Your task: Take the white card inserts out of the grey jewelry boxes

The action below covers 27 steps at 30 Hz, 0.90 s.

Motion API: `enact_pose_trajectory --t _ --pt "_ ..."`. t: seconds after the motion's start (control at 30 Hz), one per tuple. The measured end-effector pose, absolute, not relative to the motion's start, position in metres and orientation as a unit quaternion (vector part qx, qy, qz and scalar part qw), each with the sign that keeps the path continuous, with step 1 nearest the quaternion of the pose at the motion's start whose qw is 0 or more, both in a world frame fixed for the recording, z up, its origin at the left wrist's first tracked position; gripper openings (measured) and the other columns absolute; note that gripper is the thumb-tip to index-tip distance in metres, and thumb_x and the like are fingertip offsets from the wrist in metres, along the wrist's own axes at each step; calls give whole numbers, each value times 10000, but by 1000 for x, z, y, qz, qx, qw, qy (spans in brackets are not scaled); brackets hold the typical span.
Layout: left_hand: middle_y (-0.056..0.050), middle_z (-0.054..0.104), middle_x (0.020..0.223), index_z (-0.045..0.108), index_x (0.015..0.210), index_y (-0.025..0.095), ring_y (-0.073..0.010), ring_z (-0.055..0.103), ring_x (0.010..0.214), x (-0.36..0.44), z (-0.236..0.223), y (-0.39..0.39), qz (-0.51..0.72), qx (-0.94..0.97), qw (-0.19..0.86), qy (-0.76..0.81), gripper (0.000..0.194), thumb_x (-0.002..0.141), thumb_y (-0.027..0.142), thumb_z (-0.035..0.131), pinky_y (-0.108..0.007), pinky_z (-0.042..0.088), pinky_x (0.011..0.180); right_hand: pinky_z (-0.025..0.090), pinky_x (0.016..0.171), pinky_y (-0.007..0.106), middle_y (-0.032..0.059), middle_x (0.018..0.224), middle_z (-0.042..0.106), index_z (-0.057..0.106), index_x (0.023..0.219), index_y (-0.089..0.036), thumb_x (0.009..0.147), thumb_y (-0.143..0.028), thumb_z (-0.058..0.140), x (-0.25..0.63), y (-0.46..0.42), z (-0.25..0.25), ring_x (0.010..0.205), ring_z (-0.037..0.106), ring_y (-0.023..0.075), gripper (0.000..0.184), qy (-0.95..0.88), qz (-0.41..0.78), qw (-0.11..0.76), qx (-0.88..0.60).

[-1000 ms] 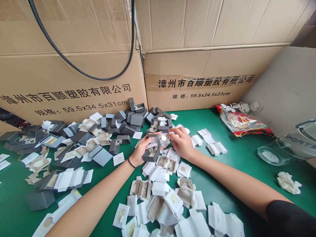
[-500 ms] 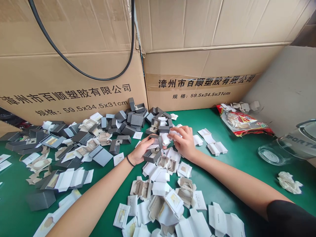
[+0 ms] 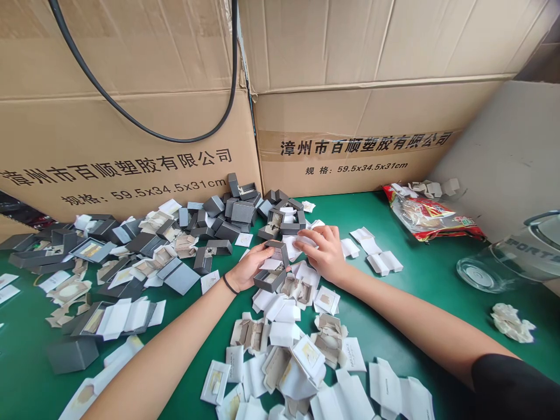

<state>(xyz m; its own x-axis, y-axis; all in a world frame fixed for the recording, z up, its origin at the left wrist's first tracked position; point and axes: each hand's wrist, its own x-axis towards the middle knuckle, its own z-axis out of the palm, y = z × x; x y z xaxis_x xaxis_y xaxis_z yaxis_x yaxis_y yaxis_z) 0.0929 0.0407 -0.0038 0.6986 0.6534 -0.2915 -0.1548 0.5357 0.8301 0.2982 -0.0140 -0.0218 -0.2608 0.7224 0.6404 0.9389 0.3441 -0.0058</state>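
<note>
My left hand grips an opened dark grey box by its raised lid, thumb on top. White card shows inside the box. My right hand is just right of it, fingers curled and closed on a white card insert that they partly hide. Below both hands lies a loose heap of folded white card inserts, some with their brown-grey inner side up. Beyond the hands are more dark grey boxes, several of them opened.
More grey boxes and card inserts spread over the left of the green table. Large cardboard cartons wall off the back, with a black cable hanging in front. To the right are a red snack bag, a clear jar and crumpled tissue.
The box in my left hand has been turned slightly, and white card now shows inside where a darker interior showed before. My right hand has shifted slightly, staying beside the box.
</note>
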Motion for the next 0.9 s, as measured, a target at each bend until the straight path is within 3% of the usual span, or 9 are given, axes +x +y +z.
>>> enact_pose_trajectory --t 0.5,0.63,0.77,0.9 --pt "-92 697 827 634 964 127 -247 686 752 96 -8 43 250 407 818 322 244 782 287 611 -354 549 662 376 731 348 17 1074 640 648 935 -243 766 -8 461 296 -9 -26 899 490 200 345 -764 -183 339 -518" --pt "-101 699 923 650 970 129 -222 679 795 94 -13 45 290 385 824 297 231 799 272 589 -337 535 736 435 784 361 45 1190 596 597 1099 -216 807 -92 501 294 -7 -26 942 491 212 332 -785 -160 347 -488" --pt "-81 708 825 670 909 124 -186 672 706 95 -13 46 323 381 807 314 206 785 272 598 -281 525 668 451 871 404 67 1320 505 536 1204 -206 857 -288 528 293 -8 -24 1024 478 238 357 -804 -108 333 -481" --pt "-79 707 806 678 892 118 -192 666 708 95 -15 47 342 364 811 305 229 746 289 632 -295 524 678 457 898 419 68 1346 482 503 1240 -202 893 -305 471 294 -7 -23 1066 477 241 363 -808 -66 335 -480"
